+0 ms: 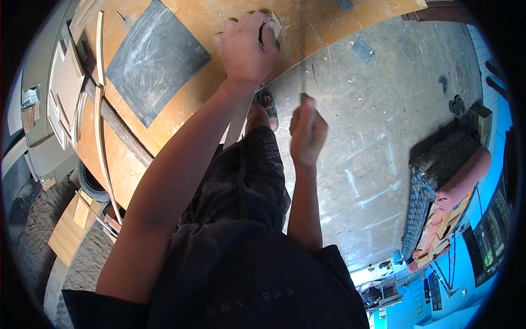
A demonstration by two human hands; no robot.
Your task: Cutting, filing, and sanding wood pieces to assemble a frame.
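My left hand [246, 52] is at the near edge of the tan wooden worktop [318, 27], fingers curled over a small pale wooden piece [276, 24]. To its right, over the floor, my right hand [308, 131] is wrapped round the handle of a long, thin tool [303, 74]. The tool is blurred and points upward in the view, crossing the worktop edge beside the wooden piece; I cannot make out whether it touches it. A dark, scuffed square sheet [158, 63] lies on the worktop left of my left hand.
Long wood strips [100, 142] and board offcuts [63, 88] lie at the left, near a tyre [92, 183]. A concrete floor [356, 137] with scraps spans the right, with sandals [457, 104] and a worn padded seat [455, 186]. My sandalled foot [268, 109] is below the worktop edge.
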